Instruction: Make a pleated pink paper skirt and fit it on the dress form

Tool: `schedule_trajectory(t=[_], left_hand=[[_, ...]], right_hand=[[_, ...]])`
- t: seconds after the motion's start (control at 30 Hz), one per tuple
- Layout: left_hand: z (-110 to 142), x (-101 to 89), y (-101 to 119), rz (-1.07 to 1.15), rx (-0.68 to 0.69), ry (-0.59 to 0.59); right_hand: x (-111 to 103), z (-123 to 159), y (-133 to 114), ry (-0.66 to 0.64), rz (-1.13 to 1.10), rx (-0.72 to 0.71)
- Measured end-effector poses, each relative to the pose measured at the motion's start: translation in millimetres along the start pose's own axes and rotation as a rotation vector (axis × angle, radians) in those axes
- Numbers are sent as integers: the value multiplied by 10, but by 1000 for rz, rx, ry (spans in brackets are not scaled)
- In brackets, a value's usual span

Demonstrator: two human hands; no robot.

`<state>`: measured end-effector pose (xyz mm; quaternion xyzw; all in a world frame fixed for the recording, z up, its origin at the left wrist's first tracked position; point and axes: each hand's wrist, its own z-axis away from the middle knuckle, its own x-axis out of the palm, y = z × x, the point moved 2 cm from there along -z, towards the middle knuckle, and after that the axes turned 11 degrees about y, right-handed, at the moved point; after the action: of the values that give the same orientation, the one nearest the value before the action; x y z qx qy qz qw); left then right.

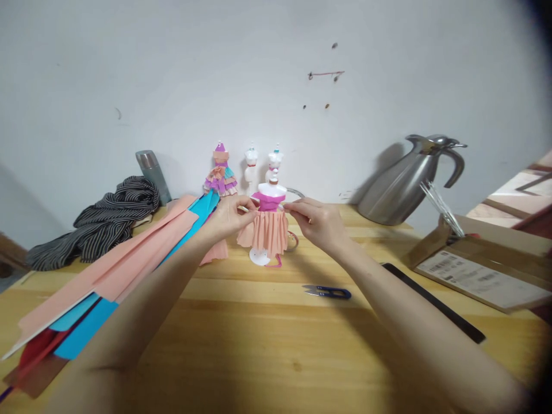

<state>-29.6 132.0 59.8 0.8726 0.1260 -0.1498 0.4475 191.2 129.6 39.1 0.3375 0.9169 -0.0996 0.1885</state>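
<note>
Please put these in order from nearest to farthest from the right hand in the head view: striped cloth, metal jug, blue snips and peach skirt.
From the right hand:
1. Peach skirt, at its fingertips.
2. Blue snips, just below it in the view.
3. Metal jug, back right.
4. Striped cloth, far left.
</note>
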Motion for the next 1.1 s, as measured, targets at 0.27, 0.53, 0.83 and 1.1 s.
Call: schedule_trajectory(t=[0.27,0.53,0.83,1.1], left_hand=[[-52,-27,-5,-27,5,2],[105,13,-9,-158,75,139],[274,216,104,-357,117,261],[396,374,87,-336,177,327]], right_hand=[[-69,10,-22,13,-3,5],[-177,32,-214,25,73,43],[-156,105,-335,45,39,96],[-133,163,-342,30,32,151]])
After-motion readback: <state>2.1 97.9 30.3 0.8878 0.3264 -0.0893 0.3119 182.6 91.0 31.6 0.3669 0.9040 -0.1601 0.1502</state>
